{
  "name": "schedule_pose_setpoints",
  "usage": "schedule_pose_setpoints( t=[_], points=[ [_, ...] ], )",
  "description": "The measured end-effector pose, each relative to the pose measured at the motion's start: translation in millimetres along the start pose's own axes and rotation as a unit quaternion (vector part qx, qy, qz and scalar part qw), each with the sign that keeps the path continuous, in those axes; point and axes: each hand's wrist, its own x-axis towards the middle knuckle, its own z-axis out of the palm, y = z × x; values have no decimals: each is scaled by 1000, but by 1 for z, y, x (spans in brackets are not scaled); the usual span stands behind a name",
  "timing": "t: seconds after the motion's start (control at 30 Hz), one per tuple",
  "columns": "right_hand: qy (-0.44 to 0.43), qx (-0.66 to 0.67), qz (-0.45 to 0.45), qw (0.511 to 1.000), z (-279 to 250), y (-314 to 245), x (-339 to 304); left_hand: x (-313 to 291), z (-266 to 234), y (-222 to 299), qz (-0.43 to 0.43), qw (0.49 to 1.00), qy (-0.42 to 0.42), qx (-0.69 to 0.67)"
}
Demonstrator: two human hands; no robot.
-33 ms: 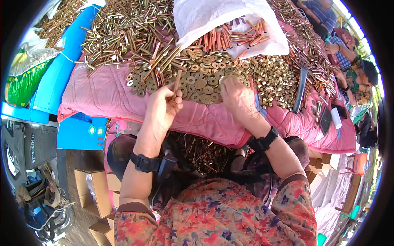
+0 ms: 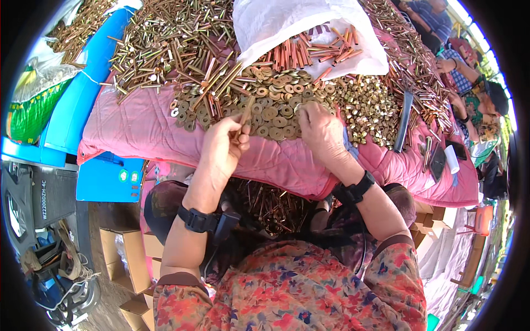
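Left hand [image 2: 223, 140]: grasping rod [image 2: 247, 112] | right hand [image 2: 322, 129]: cannot tell | white bag [image 2: 262, 25]: copper-coloured tubes [image 2: 292, 53] inside

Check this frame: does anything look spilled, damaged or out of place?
Nothing looks plainly damaged. The white bag lies open, and one reddish rod rests at its lip near the washers, apart from those inside; it may have slid out.

Left hand [image 2: 227, 140]: and there it was, a metal rod [image 2: 248, 107] pinched tight, tilted near upright!
Right hand [image 2: 322, 129]: fingertips bunched low over the washers [image 2: 270, 113], their grip hidden from me.
Nuts [image 2: 375, 105]: heaped golden, just right of that hand.
White sack [image 2: 309, 16]: mouth open, coppery tubes [image 2: 287, 52] showing!
Quilt [image 2: 127, 127]: pink, beneath the washers.
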Motion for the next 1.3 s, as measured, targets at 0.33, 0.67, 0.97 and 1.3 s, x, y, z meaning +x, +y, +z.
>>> schedule_pose_setpoints(
  t=[0.33,0.67,0.97,1.3],
  points=[
    [24,330,202,922,-16,-18,-1,-4,45,-34,11,988,-41,148],
    [102,281,188,936,-13,-22,-5,-6,51,-33,-51,979,-68,187],
    [42,-114,-85,989,-12,36,56,0,42,-27,35,988,44,145],
    [65,177,175,966,-23,46,66,0,34,-22,59,989,40,132]
  ],
)
